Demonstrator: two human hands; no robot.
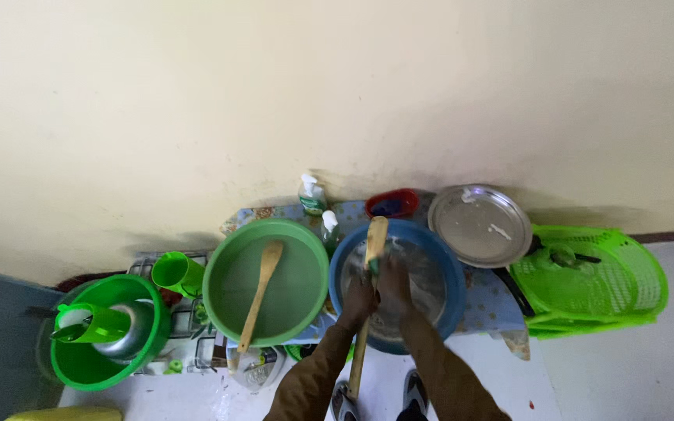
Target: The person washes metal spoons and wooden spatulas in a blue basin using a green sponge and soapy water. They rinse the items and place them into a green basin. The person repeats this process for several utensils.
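Note:
Both my hands are over a blue basin (446, 269) of soapy water. My left hand (359, 300) grips a long wooden spatula (374, 238) that slants from the basin's far rim down past my arm. My right hand (395, 284) is pressed against the spatula's shaft just below its blade; whether it holds a cloth or sponge I cannot tell. A second wooden spatula (260, 292) lies in the green basin (224, 265) to the left.
A round metal plate (481, 226) leans at the back right beside a green plastic basket (602, 284). Two soap bottles (312, 195) and a small red bowl (391, 204) stand by the wall. At far left a green bucket (79, 366) holds a metal pot and green jug.

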